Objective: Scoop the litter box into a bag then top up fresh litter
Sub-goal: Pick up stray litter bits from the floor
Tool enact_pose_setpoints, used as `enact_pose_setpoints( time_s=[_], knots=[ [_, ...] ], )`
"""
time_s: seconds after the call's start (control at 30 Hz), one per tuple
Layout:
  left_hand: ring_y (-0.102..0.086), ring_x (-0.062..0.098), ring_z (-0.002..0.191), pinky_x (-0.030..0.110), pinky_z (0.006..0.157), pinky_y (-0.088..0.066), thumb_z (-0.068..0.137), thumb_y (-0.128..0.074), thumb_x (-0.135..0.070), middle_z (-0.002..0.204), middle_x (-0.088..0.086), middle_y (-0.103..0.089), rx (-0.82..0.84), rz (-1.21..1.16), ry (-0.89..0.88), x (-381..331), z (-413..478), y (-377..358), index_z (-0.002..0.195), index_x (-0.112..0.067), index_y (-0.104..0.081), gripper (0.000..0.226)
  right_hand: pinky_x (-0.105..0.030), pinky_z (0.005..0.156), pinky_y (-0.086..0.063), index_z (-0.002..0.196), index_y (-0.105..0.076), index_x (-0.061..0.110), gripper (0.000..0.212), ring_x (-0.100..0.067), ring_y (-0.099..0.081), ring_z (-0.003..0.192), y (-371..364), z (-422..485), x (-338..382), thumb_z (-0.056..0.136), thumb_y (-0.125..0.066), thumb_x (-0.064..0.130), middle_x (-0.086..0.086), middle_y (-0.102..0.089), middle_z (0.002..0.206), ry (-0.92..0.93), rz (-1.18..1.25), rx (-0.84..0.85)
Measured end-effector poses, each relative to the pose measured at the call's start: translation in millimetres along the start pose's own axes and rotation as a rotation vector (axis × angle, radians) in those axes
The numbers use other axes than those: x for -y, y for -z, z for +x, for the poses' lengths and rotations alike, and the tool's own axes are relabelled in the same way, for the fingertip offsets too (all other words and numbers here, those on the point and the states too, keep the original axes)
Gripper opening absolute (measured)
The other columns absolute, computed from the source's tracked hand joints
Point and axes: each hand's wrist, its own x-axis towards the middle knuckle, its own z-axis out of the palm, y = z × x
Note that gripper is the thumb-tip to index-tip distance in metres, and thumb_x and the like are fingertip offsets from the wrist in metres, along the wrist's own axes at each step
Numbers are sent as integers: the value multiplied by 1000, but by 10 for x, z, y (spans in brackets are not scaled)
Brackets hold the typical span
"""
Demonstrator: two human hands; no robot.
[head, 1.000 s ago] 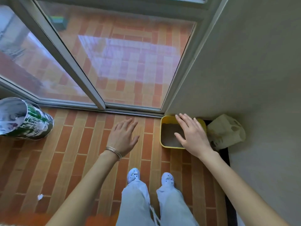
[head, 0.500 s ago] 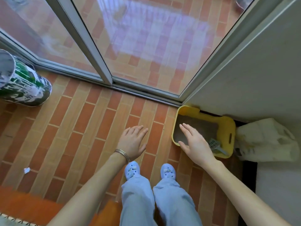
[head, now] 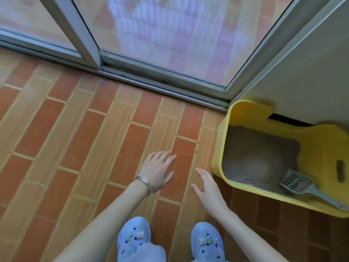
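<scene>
A yellow litter box (head: 319, 146) stands on the floor at the right, tucked into the corner by the wall. Grey litter (head: 253, 157) fills its bottom. A grey slotted scoop (head: 298, 184) lies in the near right part of the box, its handle resting over the front rim. My right hand (head: 207, 190) hangs open above the floor just left of the box's near corner, apart from it. My left hand (head: 157, 172), with bangles at the wrist, is open over the tiles further left. Both hands hold nothing.
A sliding glass door (head: 160, 35) with a metal track (head: 132, 80) runs across the top. A pale wall (head: 311, 72) rises behind the box. My feet in light blue clogs (head: 134, 237) stand on the brick-pattern floor (head: 66, 148).
The view has dropped lower and nearer the floor; the box now sits further right. My right hand has come off the box to its left. The white bag and green can have left the frame.
</scene>
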Motion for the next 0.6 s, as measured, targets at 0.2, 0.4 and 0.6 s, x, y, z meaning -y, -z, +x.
enact_pose_setpoints(
  time_s=[0.2,0.4,0.6],
  knots=[
    [-61,21,109,40,91,-49,80,-33,-49,117,2,-65,-149,0,-14,98,313,-728,118,-21,-62,56,-13,105,-17,140,-34,17,50,-6,-30,134,-539,511,-536,93,-51,18,5,-33,145,63,-23,-107],
    [-60,20,111,39,93,-47,81,-35,-49,118,1,-64,-212,24,-17,105,509,-1017,118,-21,-63,54,-15,106,-19,136,-41,12,46,-12,-34,132,-772,927,-798,92,-47,2,0,-40,139,126,-9,-322],
    [-59,22,113,40,94,-47,81,-37,-46,119,2,-64,-225,-55,-9,-58,551,-1100,119,-20,-62,53,-22,109,-19,140,-35,5,55,-19,-29,136,-595,1194,-863,87,-43,-9,-8,-35,144,165,-253,-383]
  ],
)
